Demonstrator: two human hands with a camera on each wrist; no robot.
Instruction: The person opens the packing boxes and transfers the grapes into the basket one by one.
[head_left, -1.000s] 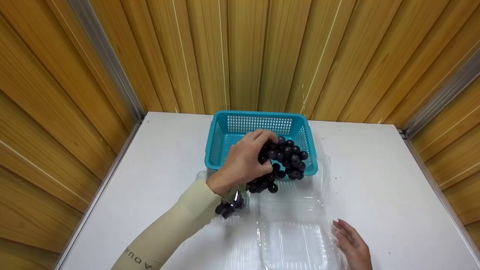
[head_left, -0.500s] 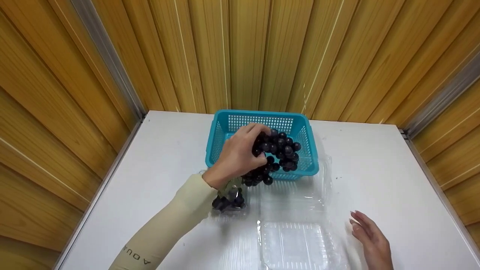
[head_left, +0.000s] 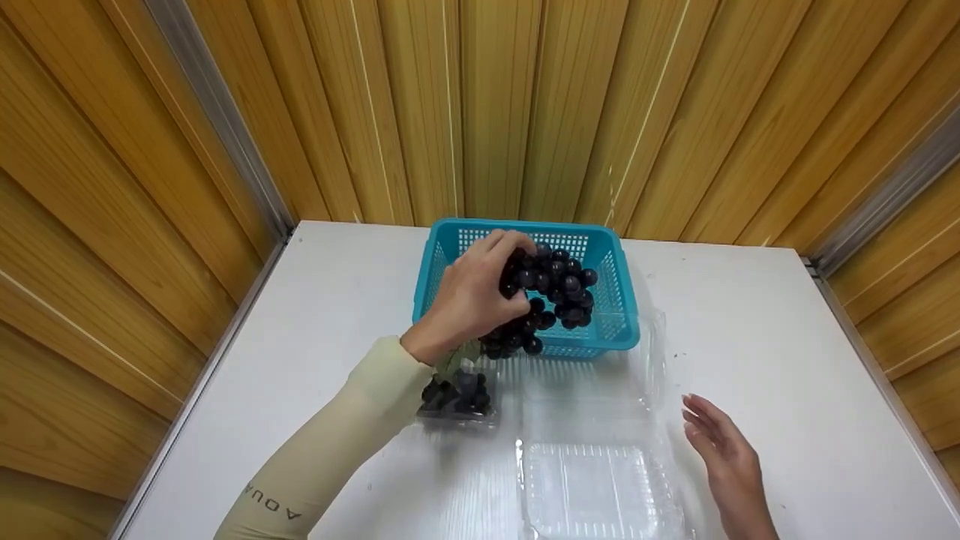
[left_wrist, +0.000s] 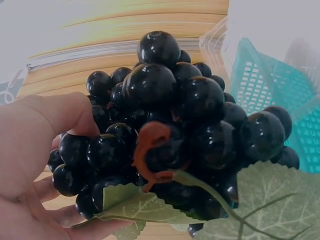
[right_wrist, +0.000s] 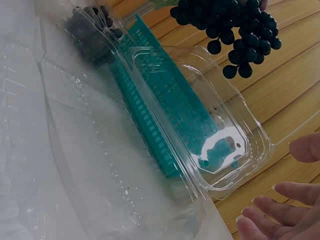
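Observation:
My left hand (head_left: pixel 472 292) grips a bunch of dark grapes (head_left: pixel 571 289), held over the turquoise basket. Seen from the left wrist, the thumb and fingers wrap one side of the bunch, which has a brown stem (left_wrist: pixel 147 150) and green leaves (left_wrist: pixel 270 195). To the right of an open clear plastic clamshell (head_left: pixel 589 487), my right hand (head_left: pixel 724 457) is held with its fingers relaxed and spread, holding nothing. The clamshell's lid (right_wrist: pixel 200 170) stands raised toward the basket in the right wrist view.
The turquoise mesh basket (head_left: pixel 525 224) stands at the back of the white table (head_left: pixel 352 300). In front of its left corner, a clear container (head_left: pixel 457 423) holds more dark grapes (head_left: pixel 465 390). Wood-look panels (head_left: pixel 487 112) wall in the back and sides.
My left hand has carried the grapes back and slightly left, higher in the head view. The right hand moved right, away from the clamshell, then a little forward and left.

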